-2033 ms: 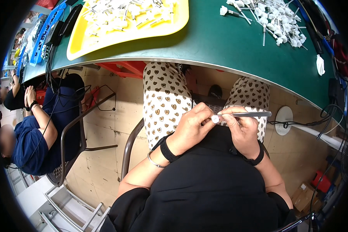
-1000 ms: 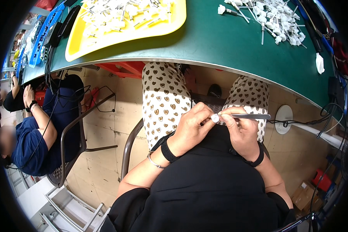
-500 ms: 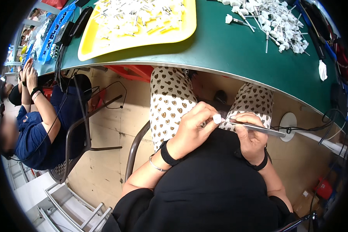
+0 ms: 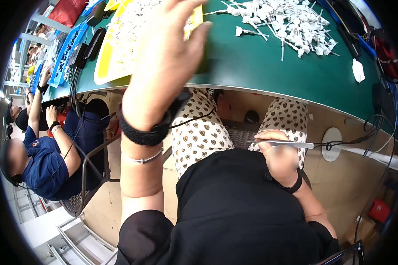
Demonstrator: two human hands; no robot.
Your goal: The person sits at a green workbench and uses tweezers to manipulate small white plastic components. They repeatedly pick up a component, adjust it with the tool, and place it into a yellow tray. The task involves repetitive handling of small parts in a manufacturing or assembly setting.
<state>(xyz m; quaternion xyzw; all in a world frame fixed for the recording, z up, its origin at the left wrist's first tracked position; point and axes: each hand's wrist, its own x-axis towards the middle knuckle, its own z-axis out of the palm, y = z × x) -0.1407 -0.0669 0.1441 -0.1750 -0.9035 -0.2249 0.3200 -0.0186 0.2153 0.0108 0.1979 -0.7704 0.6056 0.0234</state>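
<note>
My left hand (image 4: 170, 51) is stretched out over the yellow tray (image 4: 103, 66), its thumb spread away from the fingers. Nothing shows in it; the upper edge of the picture cuts off some fingertips. Many small white plastic pieces with thin metal pins (image 4: 130, 33) lie in the tray, partly hidden by this hand. Above my lap, my right hand (image 4: 282, 159) is closed around silver tweezers (image 4: 296, 144), whose thin tips point left. A heap of similar white pieces with metal shafts (image 4: 292, 26) lies on the green table, right of my left hand.
The green table's (image 4: 252, 66) curved front edge runs across above my knees. Black cables (image 4: 75, 84) hang at its left, near a blue tray (image 4: 68, 53). A crumpled white piece (image 4: 358, 70) lies at the right. A co-worker in dark blue (image 4: 53, 163) sits at the left.
My left hand has left the tweezer tips, where it pinched a small white piece, and moved up and forward over the tray. The right hand keeps the tweezers near my lap.
</note>
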